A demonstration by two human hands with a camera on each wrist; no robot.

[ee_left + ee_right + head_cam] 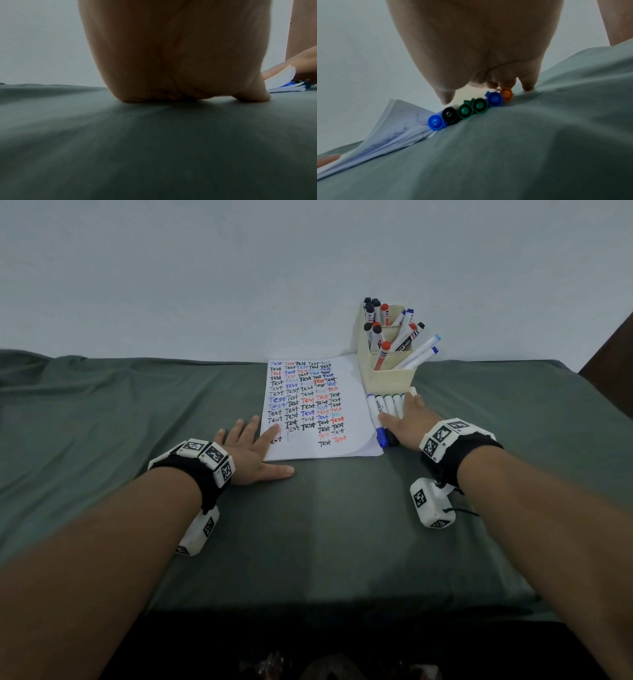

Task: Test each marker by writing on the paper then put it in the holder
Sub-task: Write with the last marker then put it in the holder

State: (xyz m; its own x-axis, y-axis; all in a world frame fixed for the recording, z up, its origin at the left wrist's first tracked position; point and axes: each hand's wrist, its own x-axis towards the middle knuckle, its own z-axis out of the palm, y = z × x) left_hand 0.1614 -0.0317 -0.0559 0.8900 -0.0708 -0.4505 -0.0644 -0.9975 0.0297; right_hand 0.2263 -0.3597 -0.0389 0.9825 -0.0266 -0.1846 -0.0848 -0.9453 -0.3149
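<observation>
A: Right hand (pixel 407 419) lies flat, fingers straight, on the row of loose markers (pixel 465 110) beside the paper (pixel 315 409); gripping nothing yet, I think, fingertips are hidden.

B: Left hand (pixel 251 450)?

A: Flat on the cloth (pixel 137 412), index finger pinning the paper's edge.

B: Progress?

A: Well along. Holder (pixel 390 371) is packed with markers, paper nearly full of "Test". About six caps left in the row, all untested.
</observation>
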